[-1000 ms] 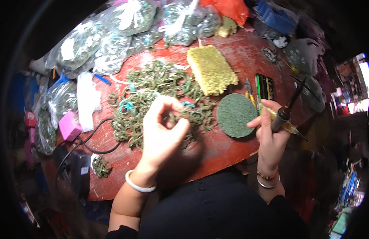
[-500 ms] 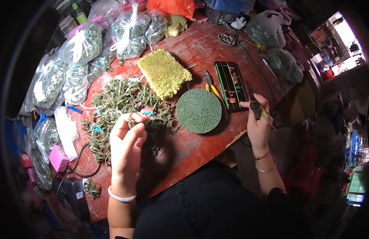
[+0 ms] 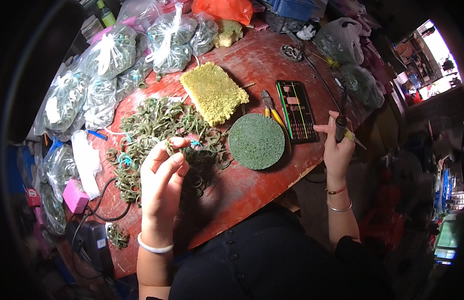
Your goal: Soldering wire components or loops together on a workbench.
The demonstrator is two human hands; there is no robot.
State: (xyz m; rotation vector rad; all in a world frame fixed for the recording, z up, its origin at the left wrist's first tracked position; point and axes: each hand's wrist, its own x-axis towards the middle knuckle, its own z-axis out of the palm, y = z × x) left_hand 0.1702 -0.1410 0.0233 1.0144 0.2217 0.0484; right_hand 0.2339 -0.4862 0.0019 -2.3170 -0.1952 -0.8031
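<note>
On table [image 3: 252, 190], one green disc [image 3: 256, 141]

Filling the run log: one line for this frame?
left hand: pinching green ring | right hand: holding soldering iron | table: ring pile

Dark buttoned top, white bangle [image 3: 155, 246], two thin bracelets [image 3: 338, 198].

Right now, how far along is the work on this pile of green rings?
Done: nothing on the table shows as a finished batch. In hand: the left hand pinches one green ring above the pile, and the right hand grips a soldering iron. Left: the big loose pile, plus tied bags of similar pieces behind it.
</note>
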